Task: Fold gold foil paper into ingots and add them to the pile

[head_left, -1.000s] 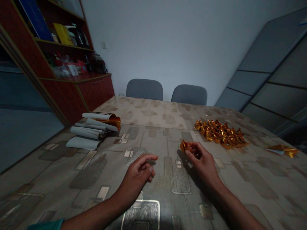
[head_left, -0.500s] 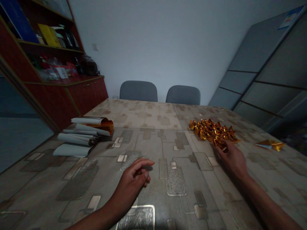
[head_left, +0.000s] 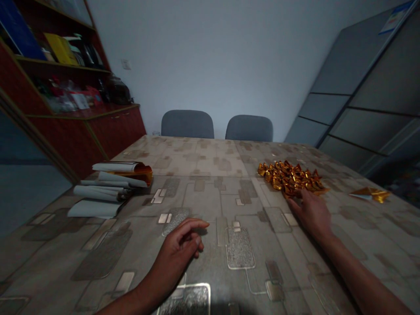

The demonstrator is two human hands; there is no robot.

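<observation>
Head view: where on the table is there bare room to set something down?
Bare tabletop lies between the paper sheets and the gold foil pile, beyond the left hand. More lies farther on, toward the chairs. Crowded: the right hand at the pile's edge.

right hand at gold foil pile | left hand curled, holding nothing

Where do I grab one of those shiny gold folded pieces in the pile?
Pinch a raised corner of a piece at the near edge of the gold foil pile, from above, beside your right hand. The pieces lie heaped, so edge ones come free easiest.
</observation>
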